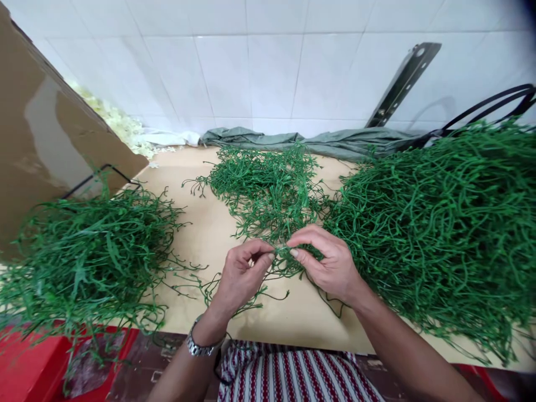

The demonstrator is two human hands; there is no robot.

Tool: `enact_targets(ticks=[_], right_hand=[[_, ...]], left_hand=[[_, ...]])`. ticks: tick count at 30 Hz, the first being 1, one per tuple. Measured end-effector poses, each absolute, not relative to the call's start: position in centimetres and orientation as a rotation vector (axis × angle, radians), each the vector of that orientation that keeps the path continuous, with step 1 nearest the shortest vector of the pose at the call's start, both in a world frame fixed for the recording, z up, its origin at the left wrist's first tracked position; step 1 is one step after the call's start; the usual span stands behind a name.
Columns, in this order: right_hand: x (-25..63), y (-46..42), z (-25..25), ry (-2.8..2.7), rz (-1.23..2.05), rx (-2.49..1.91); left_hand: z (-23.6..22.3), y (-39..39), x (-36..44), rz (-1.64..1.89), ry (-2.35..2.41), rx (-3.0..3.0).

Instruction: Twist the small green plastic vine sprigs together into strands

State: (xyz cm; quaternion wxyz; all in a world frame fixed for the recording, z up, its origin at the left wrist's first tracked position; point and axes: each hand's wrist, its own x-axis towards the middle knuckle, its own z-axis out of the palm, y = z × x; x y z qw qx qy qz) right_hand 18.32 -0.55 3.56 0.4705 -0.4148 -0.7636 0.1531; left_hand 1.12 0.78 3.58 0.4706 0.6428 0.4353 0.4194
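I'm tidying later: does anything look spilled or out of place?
Yes: the left green pile partly overhangs the table edge above a red container, and pale scraps lie strewn by the wall, looking spilled.

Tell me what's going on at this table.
A person's left hand and right hand meet over the table, fingertips pinching a small green piece between them. Just beyond lies a loose middle pile of thin green stems. A big right heap of them sits on one side and a smaller left heap on the other, some of its strands hanging over the front edge.
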Motion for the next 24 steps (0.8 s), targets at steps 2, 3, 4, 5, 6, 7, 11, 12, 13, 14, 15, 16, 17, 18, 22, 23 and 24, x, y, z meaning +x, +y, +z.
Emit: enact_targets(ticks=[2,3,4,5,6,7,11,12,13,14,15,16,17,18,22,23,24], right_hand=[[18.3,-0.6,3.6,-1.906,0.316,-0.996],[18.3,-0.7,3.7,-1.922,0.292,-0.985],[18.3,-0.7,3.8,-1.936,0.272,-0.976],[18.3,-0.7,3.8,-1.945,0.256,-0.970],[18.3,-0.7,3.8,-1.952,0.239,-0.966],[18.4,-0.7,3.8,-1.959,0.220,-0.962],[18.7,-1.0,3.4,-2.017,0.155,-0.942],[18.7,-1.0,3.3,-2.030,0.148,-0.943],[18.8,-1.1,3.2,-2.038,0.147,-0.953],[18.8,-1.1,3.2,-2.040,0.153,-0.968],[18.9,-1.2,3.2,-2.037,0.164,-0.985],[19.0,-1.2,3.3,-2.036,0.181,-0.999],[19.0,-1.3,3.3,-2.037,0.200,-1.009],[19.1,-1.3,3.4,-2.042,0.217,-1.011],[19.4,-1.6,3.6,-2.056,0.227,-0.999],[19.5,-1.6,3.7,-2.054,0.223,-1.004],[19.6,-1.7,3.7,-2.058,0.227,-1.010]], left_hand=[[3.5,0.6,1.4,1.028,1.069,1.606],[3.4,0.6,1.5,1.031,1.069,1.628],[3.4,0.5,1.6,1.035,1.070,1.650],[3.4,0.5,1.6,1.036,1.071,1.675],[3.4,0.5,1.7,1.036,1.074,1.700],[3.4,0.4,1.8,1.036,1.080,1.728],[3.2,0.4,2.1,1.011,1.135,1.863],[3.2,0.3,2.2,1.024,1.153,1.890],[3.1,0.3,2.3,1.044,1.165,1.912],[3.1,0.2,2.4,1.065,1.163,1.932],[3.2,0.1,2.6,1.076,1.144,1.953],[3.2,0.0,2.7,1.076,1.116,1.974],[3.3,0.0,2.8,1.066,1.084,1.995],[3.4,0.0,2.9,1.050,1.057,2.016],[3.7,-0.1,3.2,1.025,1.009,2.039],[3.7,-0.2,3.2,1.007,0.989,2.022],[3.6,-0.2,3.2,0.979,0.966,1.985]])
